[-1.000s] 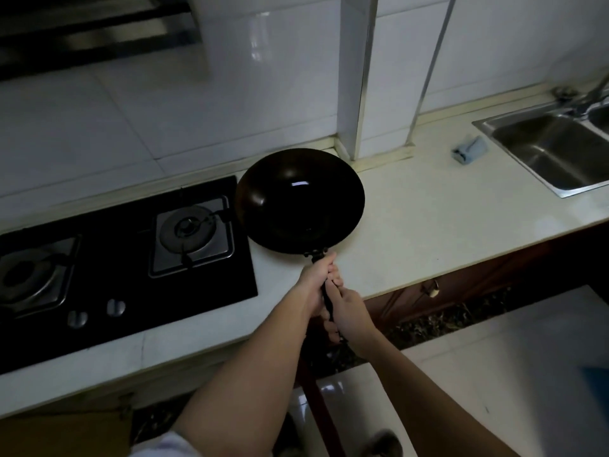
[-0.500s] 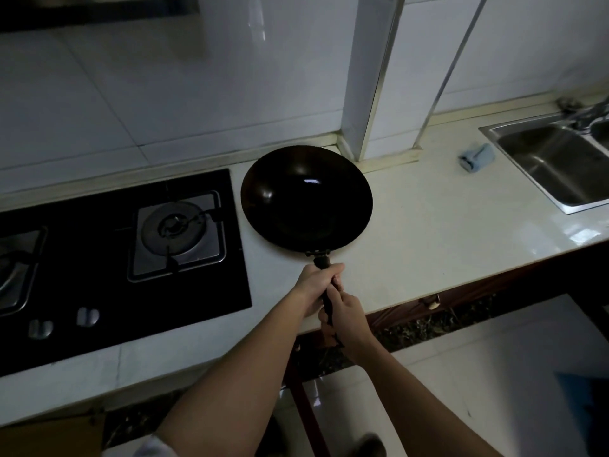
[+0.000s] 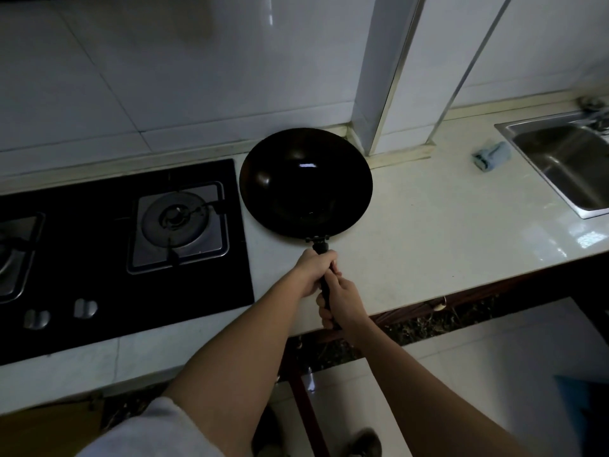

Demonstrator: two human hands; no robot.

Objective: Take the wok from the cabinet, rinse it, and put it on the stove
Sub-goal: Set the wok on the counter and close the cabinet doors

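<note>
A round black wok (image 3: 305,183) is over the pale countertop, just right of the black gas stove (image 3: 99,258). Its long black handle points toward me. My left hand (image 3: 313,270) grips the handle close to the bowl. My right hand (image 3: 342,303) grips the handle's end, behind the left. The nearest burner (image 3: 178,222) lies left of the wok, and nothing stands on it. Whether the wok touches the counter I cannot tell.
A steel sink (image 3: 566,166) with a tap sits at the far right. A small blue-grey object (image 3: 491,156) lies on the countertop (image 3: 445,245) beside the sink. A white tiled pillar (image 3: 379,77) juts out behind the wok. Two stove knobs (image 3: 61,313) face the front edge.
The wok sits slightly farther right of the burner than before, and the view has shifted left. Both hands keep the same grip on the handle.
</note>
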